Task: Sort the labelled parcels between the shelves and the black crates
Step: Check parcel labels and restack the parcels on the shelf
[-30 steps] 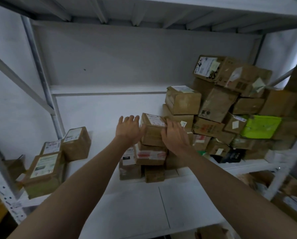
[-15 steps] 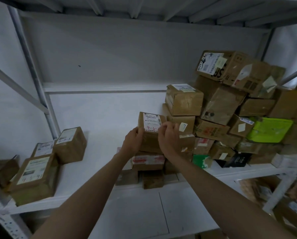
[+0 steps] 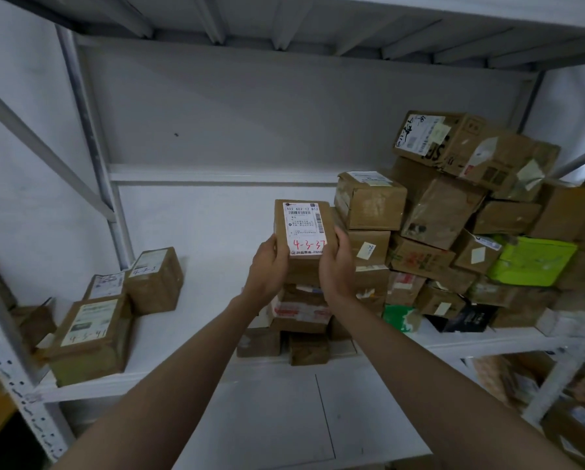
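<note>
A small brown parcel (image 3: 303, 228) with a white label marked "4-3-37" in red is tilted up so its label faces me. My left hand (image 3: 267, 269) grips its left side and my right hand (image 3: 338, 266) grips its right side. It is raised just above a short stack of brown parcels (image 3: 301, 310) at the middle of the white shelf (image 3: 199, 266). A big heap of brown parcels (image 3: 454, 225), with one bright green packet (image 3: 532, 261) among them, fills the shelf's right half.
Three labelled brown parcels (image 3: 114, 307) sit at the shelf's left end beside a grey upright post (image 3: 91, 147). Another shelf board (image 3: 318, 15) runs overhead. More parcels (image 3: 555, 401) lie on a lower level at the right.
Both hands closed on the top parcel of the middle stack, lifted it and tipped its label toward me. The view has moved closer to the shelf.
</note>
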### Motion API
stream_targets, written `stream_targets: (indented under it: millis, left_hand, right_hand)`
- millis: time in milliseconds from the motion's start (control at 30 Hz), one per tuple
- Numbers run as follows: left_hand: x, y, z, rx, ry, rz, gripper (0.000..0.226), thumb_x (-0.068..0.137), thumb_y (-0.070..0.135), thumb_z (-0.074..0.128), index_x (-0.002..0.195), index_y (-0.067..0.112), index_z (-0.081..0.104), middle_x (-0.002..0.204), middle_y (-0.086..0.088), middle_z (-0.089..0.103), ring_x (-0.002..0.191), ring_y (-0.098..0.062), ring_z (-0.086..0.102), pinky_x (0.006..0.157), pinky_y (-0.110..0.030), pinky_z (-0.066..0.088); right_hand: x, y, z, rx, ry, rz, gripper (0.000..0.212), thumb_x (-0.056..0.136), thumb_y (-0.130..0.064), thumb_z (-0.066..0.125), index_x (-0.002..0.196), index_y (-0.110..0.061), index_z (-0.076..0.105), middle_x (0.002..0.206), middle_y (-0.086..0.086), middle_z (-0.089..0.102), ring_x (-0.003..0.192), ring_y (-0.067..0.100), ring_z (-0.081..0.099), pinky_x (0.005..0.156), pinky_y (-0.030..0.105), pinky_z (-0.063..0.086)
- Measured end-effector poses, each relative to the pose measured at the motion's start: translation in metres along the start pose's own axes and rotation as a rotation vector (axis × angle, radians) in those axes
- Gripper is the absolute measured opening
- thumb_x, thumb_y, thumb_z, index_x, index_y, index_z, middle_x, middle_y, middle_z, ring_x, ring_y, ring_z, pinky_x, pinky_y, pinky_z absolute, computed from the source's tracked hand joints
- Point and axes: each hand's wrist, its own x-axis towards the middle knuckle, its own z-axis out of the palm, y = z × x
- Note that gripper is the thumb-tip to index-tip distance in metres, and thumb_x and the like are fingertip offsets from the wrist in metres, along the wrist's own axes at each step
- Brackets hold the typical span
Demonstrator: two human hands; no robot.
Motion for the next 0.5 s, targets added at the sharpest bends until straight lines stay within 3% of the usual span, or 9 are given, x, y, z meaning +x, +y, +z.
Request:
stream_targets:
  millis: [133, 333, 400, 467, 500]
  left_hand:
    - [-0.008, 0.008, -0.011, 0.011, 0.031, 0.035, 0.046, 0.102, 0.054, 0.034, 0.139, 0.03, 0.048, 0.135, 0.007, 0.059, 0.119, -0.013, 0.058, 0.101, -0.041, 0.053]
    - [-0.028, 0.02, -0.044, 0.057, 0.055, 0.057, 0.049, 0.103, 0.057, 0.032, 0.145, 0.032, 0.039, 0.142, 0.007, 0.054, 0.126, -0.015, 0.055, 0.107, -0.045, 0.048]
    - [-0.036, 0.019, -0.055, 0.08, 0.065, 0.066, 0.051, 0.101, 0.058, 0.031, 0.145, 0.032, 0.039, 0.143, 0.007, 0.054, 0.127, -0.015, 0.055, 0.107, -0.045, 0.048]
    - [-0.045, 0.017, -0.064, 0.098, 0.072, 0.085, 0.046, 0.103, 0.055, 0.032, 0.142, 0.033, 0.042, 0.139, 0.008, 0.057, 0.123, -0.014, 0.057, 0.105, -0.045, 0.05]
    - [-0.05, 0.017, -0.067, 0.097, 0.074, 0.093, 0.046, 0.102, 0.055, 0.032, 0.141, 0.034, 0.043, 0.137, 0.008, 0.058, 0.122, -0.014, 0.057, 0.103, -0.045, 0.051]
  right_hand:
    - [-0.016, -0.013, -0.003, 0.06, 0.005, -0.025, 0.045, 0.103, -0.015, 0.042, 0.147, -0.025, 0.04, 0.137, 0.004, 0.058, 0.115, 0.02, 0.058, 0.071, 0.017, 0.043]
    - [-0.045, -0.033, 0.008, 0.055, -0.041, 0.016, 0.065, 0.089, -0.045, 0.035, 0.152, -0.03, 0.035, 0.141, 0.002, 0.053, 0.125, 0.021, 0.052, 0.101, 0.045, 0.048]
    - [-0.055, -0.035, 0.011, 0.086, -0.07, 0.012, 0.057, 0.095, -0.042, 0.039, 0.149, -0.025, 0.041, 0.136, 0.002, 0.054, 0.118, 0.017, 0.056, 0.092, 0.025, 0.051]
    - [-0.063, -0.034, 0.013, 0.075, -0.1, 0.012, 0.043, 0.104, -0.026, 0.044, 0.146, -0.017, 0.042, 0.126, -0.002, 0.056, 0.097, 0.001, 0.056, 0.068, -0.001, 0.04]
    - [-0.068, -0.037, 0.013, 0.074, -0.117, 0.016, 0.04, 0.106, -0.021, 0.045, 0.145, -0.016, 0.042, 0.121, -0.003, 0.056, 0.091, -0.002, 0.054, 0.06, -0.004, 0.036]
